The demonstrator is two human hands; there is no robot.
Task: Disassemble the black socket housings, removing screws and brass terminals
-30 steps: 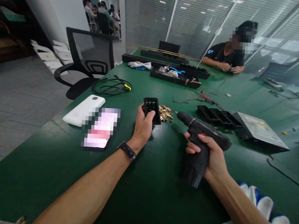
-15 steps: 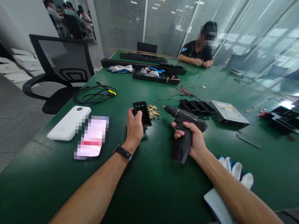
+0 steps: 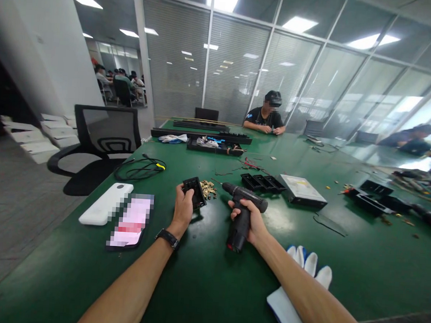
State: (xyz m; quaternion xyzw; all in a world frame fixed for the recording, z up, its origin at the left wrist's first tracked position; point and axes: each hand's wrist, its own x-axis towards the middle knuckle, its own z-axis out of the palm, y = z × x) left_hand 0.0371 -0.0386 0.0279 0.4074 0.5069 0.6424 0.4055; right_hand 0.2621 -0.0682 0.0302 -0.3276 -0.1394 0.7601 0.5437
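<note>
Above the green table [image 3: 207, 292], left hand [image 3: 183, 210] round black housing [image 3: 198, 195], right hand [image 3: 254, 223] round drill [image 3: 239, 229], box label [image 3: 303, 187] illegible.

**Broad, glossy dark-green table [image 3: 200, 297] holding many small things**

On the left lie a coiled black cable with a yellow tag [image 3: 142, 170], a rounded white plastic slab [image 3: 101, 206] and, just beside it, a rectangular phone with a lit pinkish screen [image 3: 133, 221]. Near the middle sits a loose heap of small brass-coloured metal pieces [image 3: 209, 190]. To its right, three open black plastic trays [image 3: 262, 184] form a row next to a flat silver metal box [image 3: 303, 189]. Close to the front edge rests a white-and-blue fabric glove [image 3: 324, 276], partly hidden. Toward the far end stands a long black tray [image 3: 209, 148].
</note>
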